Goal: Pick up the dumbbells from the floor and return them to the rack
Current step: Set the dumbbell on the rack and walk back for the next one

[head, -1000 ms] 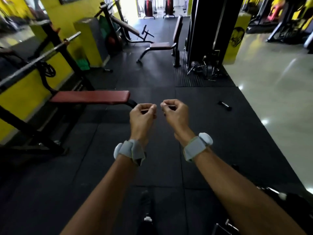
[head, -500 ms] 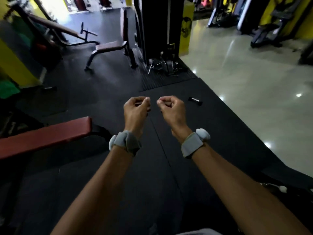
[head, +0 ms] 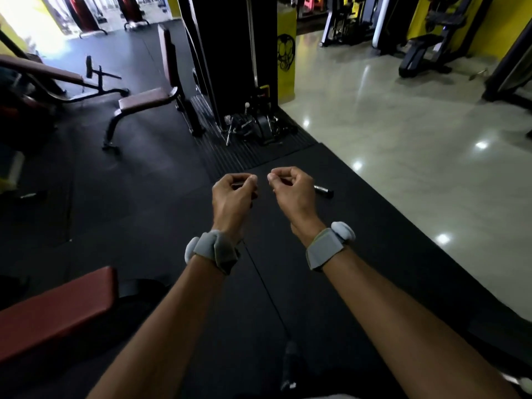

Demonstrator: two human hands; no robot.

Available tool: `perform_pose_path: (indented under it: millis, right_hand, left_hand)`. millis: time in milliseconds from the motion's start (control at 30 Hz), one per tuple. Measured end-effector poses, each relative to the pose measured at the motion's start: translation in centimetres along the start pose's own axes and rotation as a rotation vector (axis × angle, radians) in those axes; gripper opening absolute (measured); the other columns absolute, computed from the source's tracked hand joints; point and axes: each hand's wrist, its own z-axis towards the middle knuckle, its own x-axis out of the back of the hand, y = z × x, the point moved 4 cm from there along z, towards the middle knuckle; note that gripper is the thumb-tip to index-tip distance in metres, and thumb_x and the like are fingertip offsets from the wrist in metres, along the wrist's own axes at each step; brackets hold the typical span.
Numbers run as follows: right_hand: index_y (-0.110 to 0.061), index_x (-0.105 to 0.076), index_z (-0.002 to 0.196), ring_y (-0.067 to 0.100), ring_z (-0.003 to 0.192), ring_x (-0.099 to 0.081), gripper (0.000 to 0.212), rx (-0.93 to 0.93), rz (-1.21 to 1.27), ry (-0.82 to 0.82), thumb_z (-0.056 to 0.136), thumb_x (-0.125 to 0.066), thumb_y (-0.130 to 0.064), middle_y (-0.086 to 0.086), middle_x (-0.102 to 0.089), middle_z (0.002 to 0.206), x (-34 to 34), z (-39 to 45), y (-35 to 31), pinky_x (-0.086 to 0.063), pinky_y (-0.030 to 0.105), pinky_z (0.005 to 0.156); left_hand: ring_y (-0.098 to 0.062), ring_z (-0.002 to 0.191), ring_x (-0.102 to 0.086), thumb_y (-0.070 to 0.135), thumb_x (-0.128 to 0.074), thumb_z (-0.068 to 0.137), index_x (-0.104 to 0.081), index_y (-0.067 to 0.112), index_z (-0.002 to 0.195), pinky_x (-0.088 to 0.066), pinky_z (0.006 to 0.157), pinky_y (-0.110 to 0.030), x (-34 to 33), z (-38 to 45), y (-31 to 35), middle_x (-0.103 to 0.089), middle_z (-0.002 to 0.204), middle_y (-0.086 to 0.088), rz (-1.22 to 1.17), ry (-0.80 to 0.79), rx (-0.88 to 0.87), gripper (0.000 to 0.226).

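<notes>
A small dumbbell (head: 324, 190) is shown lying on the black rubber mat (head: 144, 214), just beyond the right hand (head: 290, 191) and partly hidden by it; its long axis runs from upper left to lower right. Both arms are held out ahead. The left hand (head: 233, 194) and the right hand are seen with fingers curled toward the thumb; whether anything is pinched cannot be told. A red bench (head: 57, 306) is seen at lower left.
</notes>
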Motion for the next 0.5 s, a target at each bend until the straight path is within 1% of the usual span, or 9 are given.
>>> perform_pose_path:
  millis: [100,200,300,400,500]
  right_hand:
    - [-0.024,-0.073,0.096,0.01,0.089,-0.07,0.006,0.005,-0.015,0.01,0.091,-0.074,-0.026,-0.007,-0.074,0.092,-1.2,5.6,0.0,-0.061,0.038,0.081]
    - [-0.026,-0.073,0.094,0.012,0.089,-0.07,0.005,0.019,-0.046,0.03,0.09,-0.074,-0.028,-0.007,-0.074,0.092,-2.2,11.3,0.2,-0.061,0.041,0.081]
    - [-0.022,-0.074,0.098,0.011,0.089,-0.071,0.007,0.002,-0.047,0.054,0.091,-0.074,-0.024,-0.005,-0.075,0.093,-3.1,16.4,0.7,-0.061,0.04,0.082]
    - [-0.019,-0.074,0.101,0.01,0.089,-0.071,0.009,0.001,-0.055,0.082,0.092,-0.074,-0.022,-0.005,-0.075,0.093,-4.2,21.6,1.5,-0.062,0.038,0.081]
    - [-0.02,-0.073,0.102,0.01,0.089,-0.071,0.011,0.002,-0.072,0.108,0.092,-0.074,-0.022,-0.005,-0.075,0.094,-5.6,26.5,2.0,-0.062,0.038,0.082]
  left_hand:
    - [-0.021,0.08,-0.072,0.03,-0.072,0.09,-0.073,0.015,0.096,-0.058,0.068,-0.032,-2.4,6.1,1.0,-0.075,0.089,-0.008,0.032,0.012,-0.039,0.016]
    - [-0.022,0.079,-0.072,0.03,-0.072,0.089,-0.073,0.015,0.094,-0.057,0.067,-0.033,-4.9,11.8,2.2,-0.075,0.087,-0.01,-0.003,0.008,-0.051,0.016]
    - [-0.025,0.082,-0.074,0.032,-0.072,0.087,-0.073,0.018,0.091,-0.057,0.068,-0.035,-7.7,17.5,2.1,-0.076,0.083,-0.004,0.013,-0.031,-0.051,0.014]
    - [-0.024,0.081,-0.074,0.032,-0.071,0.086,-0.073,0.021,0.089,-0.057,0.068,-0.036,-10.2,23.3,1.9,-0.076,0.081,-0.004,0.009,-0.075,-0.043,0.012]
    - [-0.023,0.08,-0.074,0.032,-0.072,0.084,-0.073,0.021,0.089,-0.054,0.065,-0.031,-11.8,28.9,1.5,-0.075,0.079,-0.004,-0.004,-0.099,-0.04,0.011]
